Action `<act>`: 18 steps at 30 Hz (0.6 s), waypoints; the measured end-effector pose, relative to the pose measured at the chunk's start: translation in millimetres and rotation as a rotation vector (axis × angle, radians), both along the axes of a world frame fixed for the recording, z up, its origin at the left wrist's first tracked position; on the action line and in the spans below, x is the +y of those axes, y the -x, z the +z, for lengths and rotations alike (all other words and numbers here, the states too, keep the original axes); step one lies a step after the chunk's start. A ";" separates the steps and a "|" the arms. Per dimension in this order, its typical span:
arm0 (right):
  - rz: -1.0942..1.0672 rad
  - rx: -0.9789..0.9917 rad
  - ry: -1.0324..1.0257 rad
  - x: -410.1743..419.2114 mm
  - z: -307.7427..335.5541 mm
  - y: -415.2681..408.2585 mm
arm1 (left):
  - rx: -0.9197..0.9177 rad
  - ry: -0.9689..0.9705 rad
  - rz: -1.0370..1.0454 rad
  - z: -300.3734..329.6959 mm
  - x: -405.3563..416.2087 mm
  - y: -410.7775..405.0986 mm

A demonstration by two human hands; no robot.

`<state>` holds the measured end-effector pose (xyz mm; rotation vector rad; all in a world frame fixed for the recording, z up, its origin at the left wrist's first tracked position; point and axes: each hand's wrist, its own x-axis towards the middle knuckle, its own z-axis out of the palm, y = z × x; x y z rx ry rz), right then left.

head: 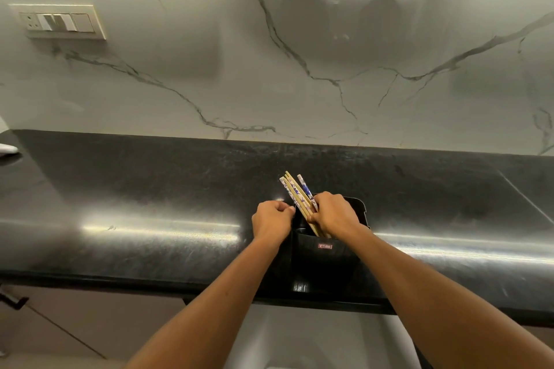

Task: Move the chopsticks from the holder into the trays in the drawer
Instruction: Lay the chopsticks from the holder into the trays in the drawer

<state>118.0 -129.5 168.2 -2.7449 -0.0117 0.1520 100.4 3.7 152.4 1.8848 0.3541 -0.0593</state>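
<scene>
Holder (326,252) carries one small red label (325,246) on its near wall; the print is too small to read. No other writing legible.

Your right hand (335,214) sits over the holder's mouth, fingers curled round the chopsticks (299,196) low on their shafts. The bundle is still in the holder: bottom ends inside, tops fanning out toward 11 o'clock past your knuckles. Two or three sticks look plain bamboo; the others are white with blue pattern. They run along the 9 o'clock side of your right fingers, thumb on the near side of the shafts.

Your left hand (272,219) is at 9 o'clock of the holder, right at its left rim, fingers curled in with tips pointing at the sticks. You can't tell whether it's pinching a stick, gripping the rim or holding nothing; its fingertips are just beside the bundle.

Holder stands on the black counter (150,189), near the front edge. Marble backsplash (269,54) at 12 o'clock, switch plate (60,22) at 10 o'clock. Drawer and trays are not in view.
</scene>
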 end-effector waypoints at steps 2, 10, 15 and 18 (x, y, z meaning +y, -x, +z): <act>0.005 0.005 0.022 0.9 2.0 -0.6 | 0.011 -0.025 -0.016 0.5 -0.7 1.8; 0.022 0.044 0.020 -2.7 4.5 0.3 | -0.036 -0.079 -0.018 3.6 -2.4 4.0; 0.009 0.003 0.131 4.7 -2.8 5.0 | -0.048 -0.123 -0.021 4.0 -5.9 6.0; 0.013 0.007 0.142 5.0 -1.2 5.9 | -0.050 -0.137 -0.014 4.1 -5.5 6.2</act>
